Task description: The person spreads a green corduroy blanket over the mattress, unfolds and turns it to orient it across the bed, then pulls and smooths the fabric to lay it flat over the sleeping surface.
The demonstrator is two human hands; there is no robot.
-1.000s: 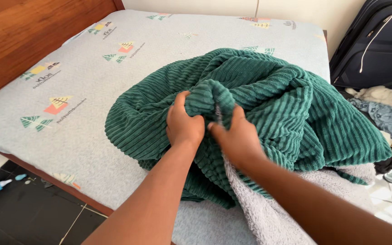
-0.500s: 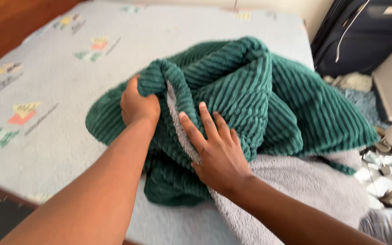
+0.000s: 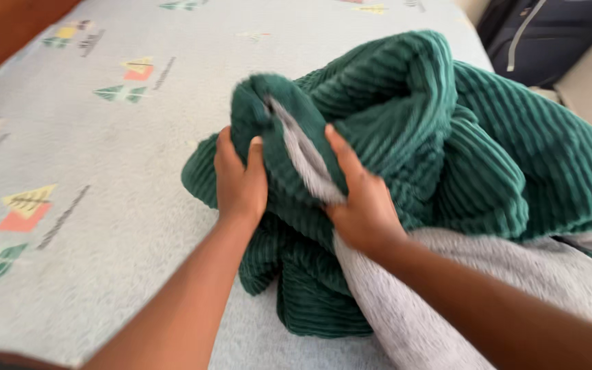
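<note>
Where both hands (image 3: 303, 192) pinch, ribbed green blanket (image 3: 447, 137) (fleecy grey underside), bunched

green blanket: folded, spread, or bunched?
Bunched: the green blanket lies heaped on the mattress, both hands gripping its edge.

Two bare forearms, left hand (image 3: 240, 179) and right hand (image 3: 361, 205) apparently ringless, no sleeves, short nails.

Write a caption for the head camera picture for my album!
Both hands, left and right, grip a bunched green blanket on a bare mattress.
</note>
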